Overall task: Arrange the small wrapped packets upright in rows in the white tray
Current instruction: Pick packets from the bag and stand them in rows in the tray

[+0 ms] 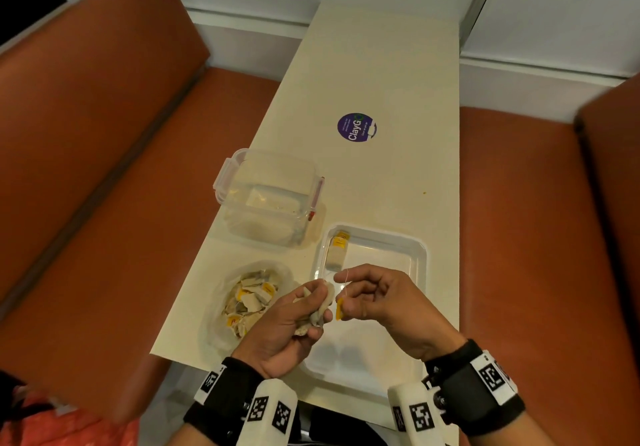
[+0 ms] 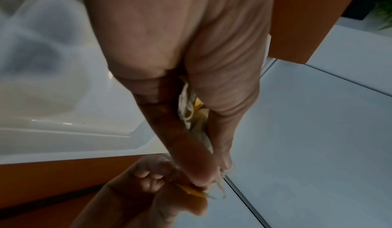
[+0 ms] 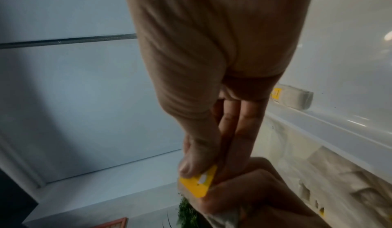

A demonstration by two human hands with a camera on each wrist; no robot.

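Note:
My left hand [image 1: 311,302] grips a bunch of small pale packets [image 1: 320,310] above the near left corner of the white tray [image 1: 417,255]. In the left wrist view the packets [image 2: 191,112] show between thumb and fingers. My right hand [image 1: 346,295] pinches a yellow tag [image 1: 338,309] on a thin string joined to that bunch. The yellow tag [image 3: 200,184] sits under my thumb in the right wrist view. One packet [image 1: 336,253] with a yellow tag stands in the tray's far left corner, seen too as a packet [image 3: 293,97] past my fingers.
A clear bag of loose packets [image 1: 249,302] lies left of the tray. Behind it stands a clear plastic box [image 1: 270,200] with clip latches. The cream table [image 1: 381,75] is narrow, with orange benches [image 1: 104,134] on both sides and a round purple sticker [image 1: 356,127].

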